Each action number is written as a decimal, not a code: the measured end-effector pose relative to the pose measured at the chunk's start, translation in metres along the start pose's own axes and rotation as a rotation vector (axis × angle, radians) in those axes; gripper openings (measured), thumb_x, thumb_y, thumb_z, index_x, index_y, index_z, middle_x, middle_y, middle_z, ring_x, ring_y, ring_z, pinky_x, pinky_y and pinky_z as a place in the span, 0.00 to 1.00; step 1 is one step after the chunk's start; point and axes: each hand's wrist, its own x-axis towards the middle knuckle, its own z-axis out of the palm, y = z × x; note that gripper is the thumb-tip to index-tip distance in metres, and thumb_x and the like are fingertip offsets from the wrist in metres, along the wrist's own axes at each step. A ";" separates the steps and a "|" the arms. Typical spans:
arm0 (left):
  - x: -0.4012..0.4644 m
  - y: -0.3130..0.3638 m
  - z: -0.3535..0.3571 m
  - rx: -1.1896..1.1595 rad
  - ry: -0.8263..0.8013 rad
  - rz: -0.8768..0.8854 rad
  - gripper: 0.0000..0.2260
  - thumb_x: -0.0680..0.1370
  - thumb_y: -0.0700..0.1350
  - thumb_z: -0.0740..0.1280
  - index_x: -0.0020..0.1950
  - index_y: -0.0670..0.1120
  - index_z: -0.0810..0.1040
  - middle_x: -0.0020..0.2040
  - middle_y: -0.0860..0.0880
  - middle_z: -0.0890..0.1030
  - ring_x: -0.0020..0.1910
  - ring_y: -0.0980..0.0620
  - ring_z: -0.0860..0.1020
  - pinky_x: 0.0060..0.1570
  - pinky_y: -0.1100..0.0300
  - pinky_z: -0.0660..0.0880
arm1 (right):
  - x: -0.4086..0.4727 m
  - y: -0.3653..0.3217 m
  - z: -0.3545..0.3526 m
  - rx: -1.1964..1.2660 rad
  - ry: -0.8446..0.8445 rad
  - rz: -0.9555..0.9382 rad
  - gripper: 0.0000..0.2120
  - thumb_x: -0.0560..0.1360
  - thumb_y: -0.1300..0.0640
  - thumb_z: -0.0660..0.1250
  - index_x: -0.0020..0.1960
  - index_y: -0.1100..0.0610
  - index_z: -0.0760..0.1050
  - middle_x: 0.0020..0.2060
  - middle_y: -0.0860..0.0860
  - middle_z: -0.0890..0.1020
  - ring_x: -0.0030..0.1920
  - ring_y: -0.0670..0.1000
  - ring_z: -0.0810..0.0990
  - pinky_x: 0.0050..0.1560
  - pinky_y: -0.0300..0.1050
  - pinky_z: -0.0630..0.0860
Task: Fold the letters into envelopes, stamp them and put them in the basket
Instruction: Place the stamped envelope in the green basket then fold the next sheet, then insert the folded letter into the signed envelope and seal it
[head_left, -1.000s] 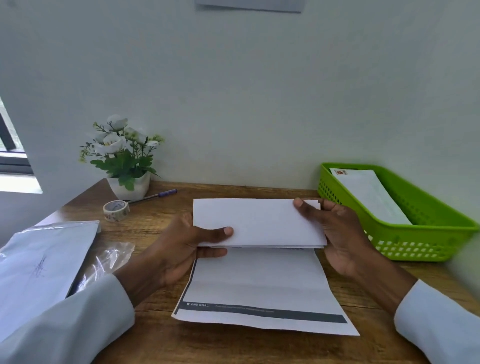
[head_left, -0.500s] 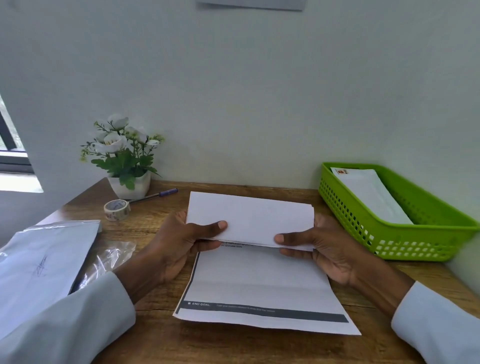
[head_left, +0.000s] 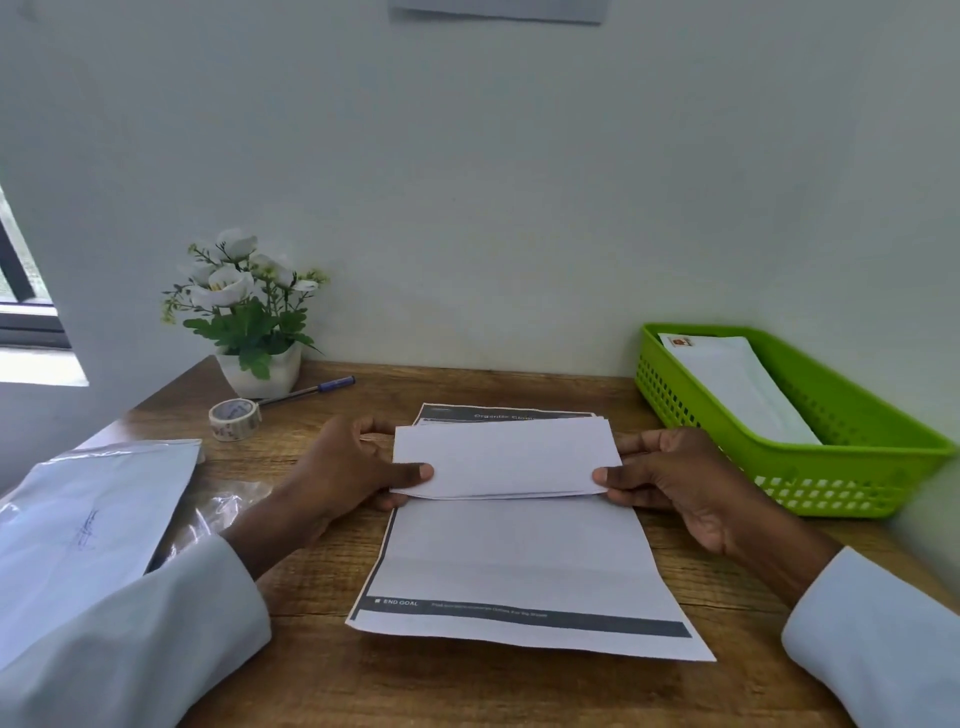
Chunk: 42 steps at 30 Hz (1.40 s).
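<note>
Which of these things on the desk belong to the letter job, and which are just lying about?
For the job:
- white folded paper, held by left hand and right hand
- printed letter sheet
- green plastic basket
- stamped white envelope in it

Lying about:
- potted white flowers
- tape roll
- blue pen
- plastic packet
</note>
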 end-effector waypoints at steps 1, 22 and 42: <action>0.001 -0.001 0.000 0.110 0.012 0.030 0.26 0.66 0.43 0.80 0.61 0.47 0.75 0.30 0.47 0.83 0.25 0.54 0.79 0.26 0.62 0.75 | -0.001 0.000 0.000 -0.051 0.008 -0.013 0.18 0.64 0.73 0.76 0.53 0.67 0.79 0.44 0.59 0.86 0.37 0.52 0.86 0.32 0.39 0.82; -0.038 0.050 -0.070 0.307 0.265 0.516 0.08 0.73 0.51 0.73 0.42 0.48 0.84 0.25 0.49 0.81 0.21 0.58 0.76 0.26 0.66 0.70 | -0.026 -0.101 0.112 -0.522 -0.098 -0.851 0.05 0.72 0.52 0.74 0.45 0.53 0.84 0.39 0.46 0.85 0.33 0.40 0.79 0.38 0.35 0.73; -0.117 -0.075 -0.184 0.518 0.722 0.221 0.05 0.70 0.51 0.75 0.40 0.50 0.85 0.37 0.55 0.85 0.37 0.59 0.82 0.39 0.62 0.76 | -0.050 -0.018 0.333 -0.594 -0.626 -0.837 0.05 0.70 0.54 0.76 0.45 0.52 0.84 0.39 0.45 0.85 0.40 0.44 0.84 0.44 0.46 0.83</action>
